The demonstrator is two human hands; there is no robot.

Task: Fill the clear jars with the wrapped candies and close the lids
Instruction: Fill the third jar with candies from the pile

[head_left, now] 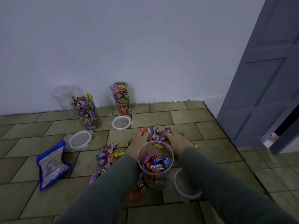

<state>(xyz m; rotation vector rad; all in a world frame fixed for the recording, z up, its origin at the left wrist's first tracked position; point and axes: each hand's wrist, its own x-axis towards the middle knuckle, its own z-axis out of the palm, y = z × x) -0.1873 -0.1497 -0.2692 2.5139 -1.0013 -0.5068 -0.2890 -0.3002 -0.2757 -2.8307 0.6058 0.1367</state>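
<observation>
Both my hands are down on the heap of wrapped candies (156, 135) lying on the tiled floor (186, 117) just beyond the near jar (155, 165). My left hand (137, 147) and my right hand (177, 143) lie on either side of the heap with fingers spread flat over the wrappers; I judge I am raking them together to scoop, though I pinch nothing that I can see. The near jar stands open between my forearms, about half full I would say, and its lid (186, 188) lies on the floor just to its right. Against the wall stand two more jars filled to the brim, the left one (86, 110) and the middle one (121, 98), both uncovered, with two lids (121, 122) (80, 139) lying loose in front of them. Behind the left one sits an empty jar (64, 96). More candies (108, 156) lie scattered to my left, near a blue pouch (51, 165). So no jar is closed, and one is untouched.
</observation>
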